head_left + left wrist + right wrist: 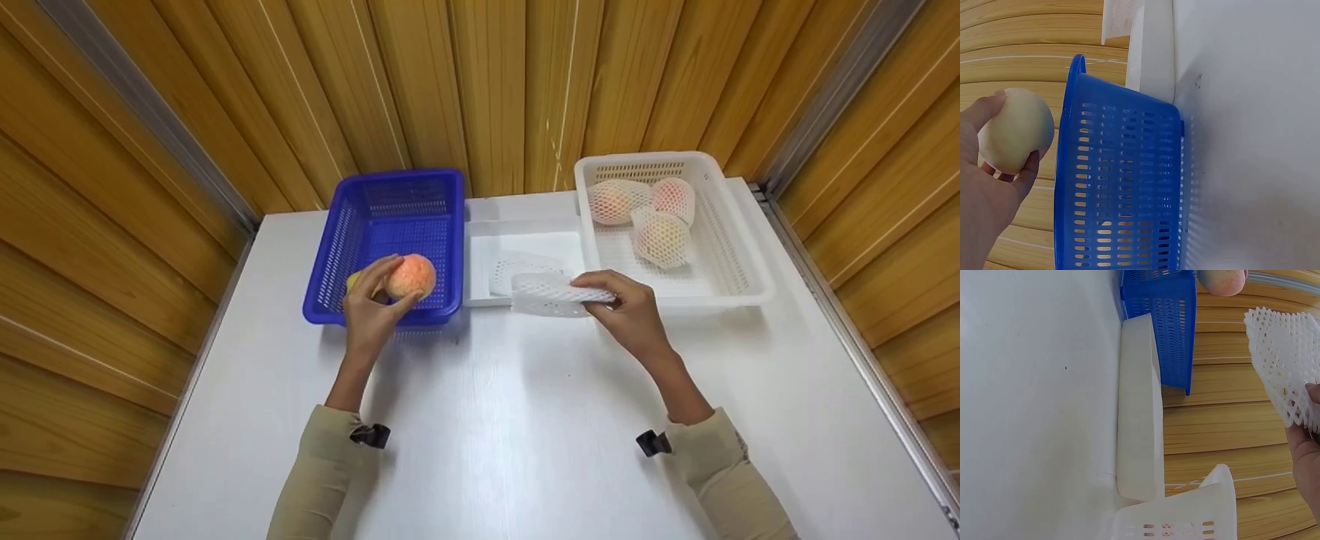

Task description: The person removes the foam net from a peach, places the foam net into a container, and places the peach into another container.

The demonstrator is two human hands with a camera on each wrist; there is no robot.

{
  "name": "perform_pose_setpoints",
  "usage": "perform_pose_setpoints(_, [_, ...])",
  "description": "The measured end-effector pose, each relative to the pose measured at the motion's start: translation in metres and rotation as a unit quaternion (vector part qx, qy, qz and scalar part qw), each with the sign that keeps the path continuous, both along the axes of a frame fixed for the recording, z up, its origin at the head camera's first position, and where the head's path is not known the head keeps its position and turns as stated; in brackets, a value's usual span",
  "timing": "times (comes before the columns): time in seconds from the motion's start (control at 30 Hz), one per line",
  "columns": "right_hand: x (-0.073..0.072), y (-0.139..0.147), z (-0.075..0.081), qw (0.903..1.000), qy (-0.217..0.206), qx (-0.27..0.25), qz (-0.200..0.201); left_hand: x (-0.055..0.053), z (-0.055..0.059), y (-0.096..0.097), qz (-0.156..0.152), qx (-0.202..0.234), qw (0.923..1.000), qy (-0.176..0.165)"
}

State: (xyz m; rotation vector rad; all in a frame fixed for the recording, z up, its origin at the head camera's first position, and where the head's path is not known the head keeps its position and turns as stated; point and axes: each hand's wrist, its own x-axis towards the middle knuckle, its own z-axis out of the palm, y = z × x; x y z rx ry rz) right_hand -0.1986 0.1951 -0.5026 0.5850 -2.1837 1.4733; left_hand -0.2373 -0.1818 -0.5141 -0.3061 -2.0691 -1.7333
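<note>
My left hand (370, 306) grips a peach (412, 277), thumb on one side and fingers on the other, above the near end of the blue basket (457, 247). In the left wrist view the peach (1019, 132) shows a pale side, higher than the basket's rim. Something yellow (352, 280) peeks out behind that hand; its kind cannot be told. My right hand (630, 311) pinches a white foam net sleeve (551, 294) at one end, over the front edge of the white tray (480, 289). The sleeve (1283, 354) looks flattened, with nothing visible inside it.
At the right stands a white basket (750, 262) with three net-wrapped fruits, one of them a peach-coloured fruit (664, 238). Another foam net (517, 270) lies in the shallow tray between the baskets. Wood-patterned walls (487, 90) enclose the white table (495, 435).
</note>
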Motion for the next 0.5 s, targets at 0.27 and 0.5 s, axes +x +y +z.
perform_pose_setpoints(0.27, [0.006,-0.003,0.007,0.9998,0.02,0.01,-0.004,-0.012,-0.005,-0.005,0.052,-0.025,0.998,-0.025])
perform_pose_setpoints(0.5, [-0.006,0.008,-0.014,0.9998,0.015,0.014,0.0,-0.021,-0.008,-0.006,0.057,-0.03,0.9971,-0.041])
